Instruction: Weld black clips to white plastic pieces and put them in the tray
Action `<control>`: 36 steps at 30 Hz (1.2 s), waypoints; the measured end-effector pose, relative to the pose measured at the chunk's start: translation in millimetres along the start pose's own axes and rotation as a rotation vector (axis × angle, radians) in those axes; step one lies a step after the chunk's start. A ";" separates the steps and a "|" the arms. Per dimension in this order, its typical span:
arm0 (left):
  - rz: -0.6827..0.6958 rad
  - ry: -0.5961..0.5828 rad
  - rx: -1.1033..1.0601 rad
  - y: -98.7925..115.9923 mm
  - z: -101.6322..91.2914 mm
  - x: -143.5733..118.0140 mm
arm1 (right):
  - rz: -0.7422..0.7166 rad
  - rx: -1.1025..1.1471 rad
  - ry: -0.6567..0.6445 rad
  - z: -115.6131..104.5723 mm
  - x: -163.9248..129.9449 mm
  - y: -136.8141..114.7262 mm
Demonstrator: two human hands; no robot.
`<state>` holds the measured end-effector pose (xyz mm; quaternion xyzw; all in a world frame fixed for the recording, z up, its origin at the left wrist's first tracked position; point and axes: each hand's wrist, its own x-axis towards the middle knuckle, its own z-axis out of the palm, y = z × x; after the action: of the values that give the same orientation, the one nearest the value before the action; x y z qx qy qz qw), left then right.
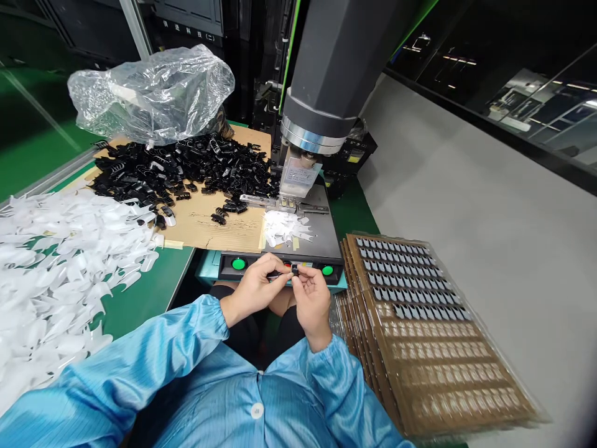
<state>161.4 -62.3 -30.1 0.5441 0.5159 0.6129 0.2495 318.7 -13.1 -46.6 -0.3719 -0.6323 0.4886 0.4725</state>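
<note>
The person's left hand (254,287) and right hand (311,298) meet just in front of the machine (298,246), low over the lap. Both sets of fingers are closed on one small black part (293,270), pinching it between them from each side. It looks like the two hands are fitting or checking the part, so a good way is to keep it steady, turn it slowly and press evenly, not hard, so it does not slip or bend

The green buttons (239,264) sit just behind the hands. A few white parts (286,227) lie on the machine's plate under the big press head (321,81). A heap of black parts (181,168) rests on cardboard (233,227) to the left, with a plastic bag (153,90) behind it. More white pieces (56,261) cover the green counter (149,292). Brown trays (420,330) stacked at the right hold rows of parts
</note>
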 end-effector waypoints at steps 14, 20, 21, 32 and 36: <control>-0.533 0.128 -0.685 5.1 14.8 4.5 | -0.145 -0.458 -0.156 21.7 6.3 -11.5; -0.531 0.097 -0.720 5.6 16.5 0.9 | -0.227 -0.632 -0.114 33.9 18.4 -18.7; -0.532 0.082 -0.715 4.3 15.9 0.9 | -0.238 -0.657 -0.112 34.2 19.5 -20.1; -0.570 -0.045 -0.522 -18.2 18.4 -1.8 | -0.042 -1.083 0.111 -23.0 153.9 6.8; -0.591 -0.053 -0.472 -24.0 18.0 1.0 | 0.084 -1.245 0.011 -37.9 196.9 20.4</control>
<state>171.6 -46.8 -53.6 0.3149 0.4888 0.6022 0.5470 300.7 185.5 -17.4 -0.6047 -0.7808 0.0447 0.1506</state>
